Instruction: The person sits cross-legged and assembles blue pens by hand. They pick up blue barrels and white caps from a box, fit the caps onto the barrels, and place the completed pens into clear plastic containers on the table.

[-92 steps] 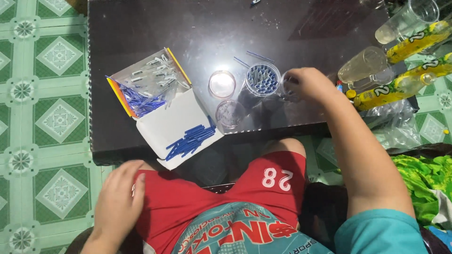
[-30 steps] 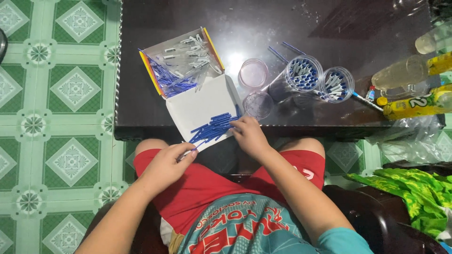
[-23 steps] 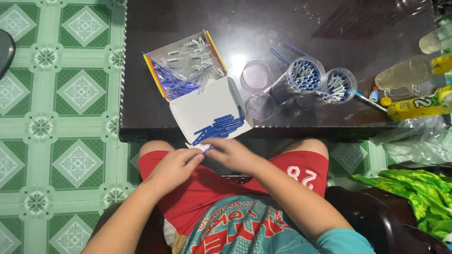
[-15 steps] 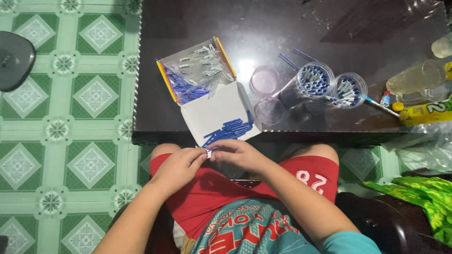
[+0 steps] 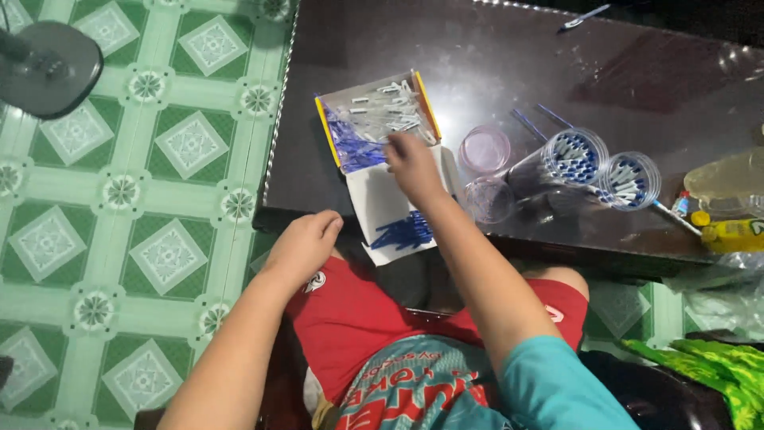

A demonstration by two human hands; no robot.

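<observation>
Table (image 5: 637, 64): dark, glossy, likely slippery under small parts.
Clear bag (image 5: 374, 119): lay far left on table, soft, light, held small white and blue parts.
White sheet (image 5: 374, 203): thin, limp, overhung near edge.
Right hand (image 5: 410, 163): reached onto bag, fingers bent; pinch not discernible.
Left hand (image 5: 302, 247): loosely curled at near edge; grasp unclear.
Blue pieces (image 5: 402, 232): tiny, light, stiff; best pinched singly at mid-length.

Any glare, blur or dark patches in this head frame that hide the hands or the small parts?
Head view: a bright glare spot sits on the glossy dark table right beside the clear bag; the right hand is slightly motion-blurred over it, the left hand sharper at the table edge; the far right corner falls into shadow; the blue pieces on the white sheet read clearly.
</observation>
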